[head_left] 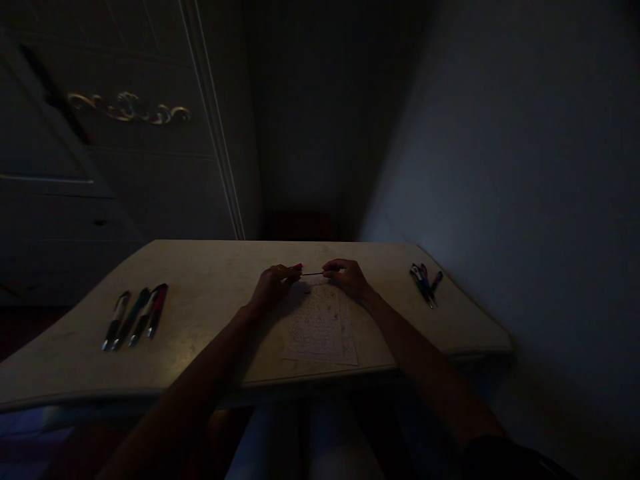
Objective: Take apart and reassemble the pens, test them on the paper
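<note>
Above the paper, my left hand (274, 285) is closed on a small red pen part (297, 267), most of which the fingers cover. A thin dark rod, which looks like a pen refill (313, 274), spans the gap between my hands. Its other end is pinched between the thumb and fingers of my right hand (347, 277). Whether the refill sits inside the red part cannot be made out. Below my hands lies a sheet of paper (320, 333) covered in handwriting or drawing, with a small dark piece (307, 291) near its top edge.
Several pens (135, 317) lie side by side on the table's left. A cluster of pens (424, 283) rests at the right. The pale table (210, 267) stands by a wall (525, 167) and a cabinet with an ornate handle (130, 109). The light is dim.
</note>
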Tool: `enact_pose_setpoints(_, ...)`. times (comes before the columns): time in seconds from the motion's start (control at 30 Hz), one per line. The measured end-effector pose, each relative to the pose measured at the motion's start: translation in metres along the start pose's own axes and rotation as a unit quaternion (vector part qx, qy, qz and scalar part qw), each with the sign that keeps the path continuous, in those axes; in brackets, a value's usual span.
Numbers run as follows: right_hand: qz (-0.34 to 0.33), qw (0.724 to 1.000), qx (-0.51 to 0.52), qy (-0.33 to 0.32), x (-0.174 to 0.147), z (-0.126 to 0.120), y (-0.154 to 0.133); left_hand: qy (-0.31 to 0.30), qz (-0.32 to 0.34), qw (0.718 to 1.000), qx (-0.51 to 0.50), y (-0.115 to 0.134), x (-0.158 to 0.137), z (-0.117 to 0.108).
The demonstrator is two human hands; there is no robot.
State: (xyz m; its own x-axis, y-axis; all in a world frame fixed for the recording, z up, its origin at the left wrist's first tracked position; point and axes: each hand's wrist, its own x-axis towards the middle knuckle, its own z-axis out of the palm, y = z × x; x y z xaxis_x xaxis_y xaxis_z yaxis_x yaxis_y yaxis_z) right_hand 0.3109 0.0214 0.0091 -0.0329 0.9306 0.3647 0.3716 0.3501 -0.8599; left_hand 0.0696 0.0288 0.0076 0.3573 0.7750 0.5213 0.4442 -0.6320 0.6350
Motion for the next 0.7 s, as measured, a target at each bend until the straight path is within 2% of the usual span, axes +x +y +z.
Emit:
enact_pose_setpoints(0.17,-0.006,0.999,0.015,0.029,0.001,0.000,0.001,0.000,0.005,1.000,0.002,0.001,0.000,0.003)
enact_pose_setpoints(0.33,-0.014,1.000,0.013,0.020,0.002,0.000,0.003,0.020,0.008,1.000,0.017,-0.001,-0.001,0.003)
enact_pose_setpoints(0.7,-0.002,0.999,0.031,0.008,0.004,0.003,0.011,0.018,0.017,0.999,0.024,0.000,0.001,0.001)
